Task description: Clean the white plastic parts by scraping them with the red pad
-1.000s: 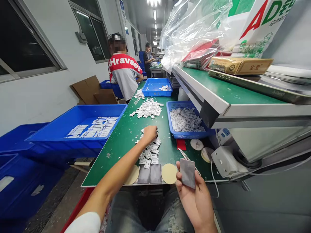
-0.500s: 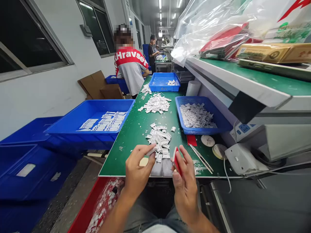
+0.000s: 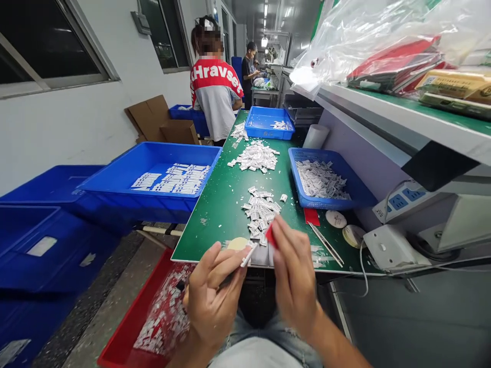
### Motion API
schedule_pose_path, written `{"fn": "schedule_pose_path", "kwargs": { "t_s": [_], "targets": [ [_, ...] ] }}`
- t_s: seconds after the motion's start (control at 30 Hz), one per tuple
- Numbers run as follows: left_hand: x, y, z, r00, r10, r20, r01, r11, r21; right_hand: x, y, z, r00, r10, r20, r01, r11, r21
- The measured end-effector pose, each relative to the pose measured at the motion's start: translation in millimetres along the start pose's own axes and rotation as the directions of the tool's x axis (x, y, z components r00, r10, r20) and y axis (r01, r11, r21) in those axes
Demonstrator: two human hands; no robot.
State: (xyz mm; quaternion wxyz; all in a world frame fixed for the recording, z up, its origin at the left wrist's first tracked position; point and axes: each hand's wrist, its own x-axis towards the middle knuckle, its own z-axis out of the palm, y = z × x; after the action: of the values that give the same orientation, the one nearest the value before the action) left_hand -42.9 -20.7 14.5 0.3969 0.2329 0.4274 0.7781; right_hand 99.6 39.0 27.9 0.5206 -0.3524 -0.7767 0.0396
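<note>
Between its fingertips my left hand (image 3: 215, 296) pinches a small white plastic piece (image 3: 249, 254), tilted on edge at the table's front edge. My right hand (image 3: 295, 271), slightly blurred, grips a flat red pad (image 3: 271, 236), mostly hidden by its fingers. The two hands are apart, and the pad does not touch the piece. Just beyond them lies a loose heap of similar white pieces (image 3: 261, 209) on the green table (image 3: 207, 225). A round cream disc (image 3: 238, 244) shows behind my left fingers.
Tweezers (image 3: 326, 244), a red square (image 3: 312, 216) and round discs (image 3: 336, 219) lie at right. A blue basket (image 3: 330, 204) holds white pieces. Blue tray (image 3: 153, 197) stands left, red bin (image 3: 126, 319) below. A shelf (image 3: 387, 115) overhangs at right. A person (image 3: 217, 97) works ahead.
My left hand has turned and come lower and nearer, with the white piece now showing its long side. My right hand has rotated over the red pad. The whole view has shifted slightly.
</note>
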Motion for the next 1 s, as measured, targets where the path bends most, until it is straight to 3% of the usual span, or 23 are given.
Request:
{"fn": "schedule_pose_path", "kwargs": {
  "t_s": [0.07,0.1,0.2,0.3,0.33,0.4,0.5,0.57,0.6,0.67,0.73,0.83,1.0],
  "targets": [
    [-4,6,9.1,0.969,0.246,-0.036,-0.236,0.956,0.175,0,-3,1,0.973,-0.225,0.044,0.222,0.973,0.068],
    [-5,9,13.2,0.951,0.308,-0.035,-0.292,0.927,0.237,0,-5,1,0.989,-0.146,0.029,0.145,0.989,0.031],
    [-9,12,19.4,0.955,0.296,-0.032,-0.277,0.922,0.271,-2,-7,4,0.995,0.070,-0.072,-0.072,0.997,-0.035],
    [-11,12,18.1,0.916,0.399,-0.031,-0.378,0.888,0.260,-4,2,9,0.971,-0.240,0.009,0.239,0.970,0.046],
    [-11,13,16.8,0.898,0.438,-0.040,-0.413,0.871,0.266,-5,7,11,0.983,-0.183,-0.009,0.183,0.983,0.024],
    [-10,17,13.5,0.887,0.456,-0.069,-0.425,0.867,0.262,-6,18,12,0.997,0.076,-0.033,-0.078,0.995,-0.065],
    [3,26,6.8,0.970,0.244,-0.013,-0.242,0.968,0.065,-13,27,7,0.984,0.178,0.011,-0.178,0.984,0.019],
    [16,32,3.3,0.991,-0.031,0.130,0.048,0.991,-0.128,-19,26,2,0.988,0.153,0.031,-0.156,0.979,0.128],
    [22,34,2.7,0.963,-0.180,0.199,0.219,0.955,-0.198,-22,25,-1,0.989,0.147,0.033,-0.151,0.973,0.175],
    [29,36,4.7,0.860,-0.434,0.268,0.499,0.824,-0.268,-26,22,-7,0.989,0.143,0.025,-0.145,0.963,0.229],
    [29,34,10.5,0.756,-0.597,0.270,0.655,0.688,-0.312,-28,21,-13,0.997,0.071,-0.012,-0.066,0.972,0.226],
    [20,30,20.6,0.655,-0.693,0.303,0.750,0.543,-0.378,-29,21,-19,0.978,-0.200,-0.064,0.209,0.963,0.172],
    [6,28,25.7,0.524,-0.762,0.381,0.845,0.406,-0.348,-17,28,-23,0.843,-0.525,-0.115,0.537,0.831,0.147]
  ]
}}
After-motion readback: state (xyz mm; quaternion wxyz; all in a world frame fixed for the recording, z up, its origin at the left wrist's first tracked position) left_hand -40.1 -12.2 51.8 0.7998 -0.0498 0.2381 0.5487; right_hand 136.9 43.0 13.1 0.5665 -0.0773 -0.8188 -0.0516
